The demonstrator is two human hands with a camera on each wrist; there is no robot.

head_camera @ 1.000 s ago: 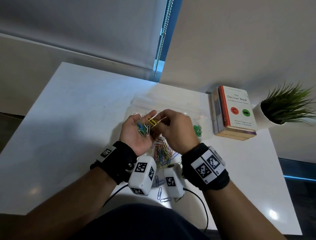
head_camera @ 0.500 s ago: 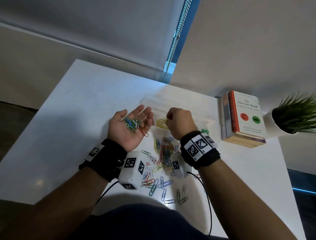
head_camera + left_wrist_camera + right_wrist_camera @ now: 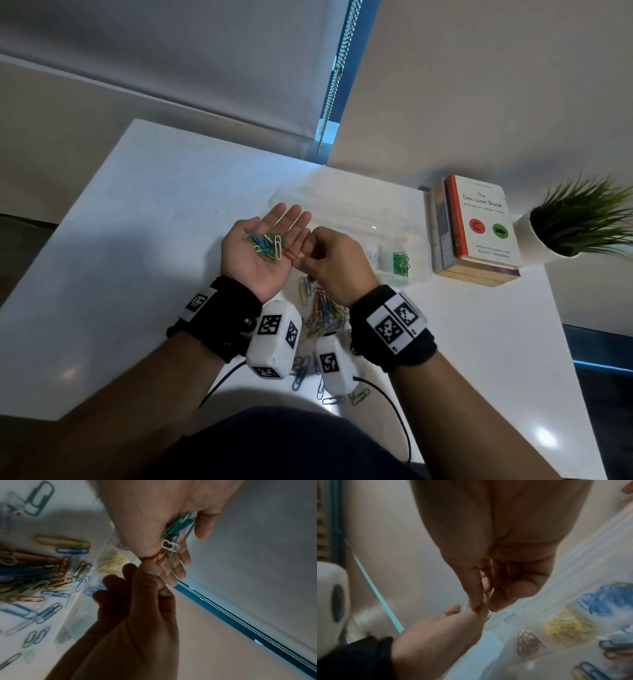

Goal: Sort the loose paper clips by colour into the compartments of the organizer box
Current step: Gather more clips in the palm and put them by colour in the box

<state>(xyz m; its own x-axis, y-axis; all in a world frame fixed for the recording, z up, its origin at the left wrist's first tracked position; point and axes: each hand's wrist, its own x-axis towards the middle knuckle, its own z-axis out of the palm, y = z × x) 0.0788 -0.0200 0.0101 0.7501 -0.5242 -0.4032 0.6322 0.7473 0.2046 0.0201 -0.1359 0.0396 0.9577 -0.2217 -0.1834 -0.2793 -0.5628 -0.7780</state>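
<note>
A white desk (image 3: 144,219) is seen from above. The left hand (image 3: 263,250) is held palm up and flat above the middle of the desk, with a small mixed heap of clips (image 3: 269,247) cupped in it: green, blue, one white, one red at the heap's right edge. The right hand (image 3: 337,263) is brought in beside the palm, its fingers curled and thumb pressed to fingertips at that red clip; whether the clip is actually gripped cannot be told. The clear organizer box (image 3: 387,236) is set toward the far edge of the desk, just behind both hands, with sorted green clips (image 3: 400,263) in a right-hand compartment. More loose clips (image 3: 322,311) are scattered near the front edge, below the wrists.

Risks, as judged: linked clips could be dragged out together and land in the wrong compartment. Were the open palm tilted, the heap could be spilled. A clip released from too high could bounce into a neighbouring compartment.
</note>
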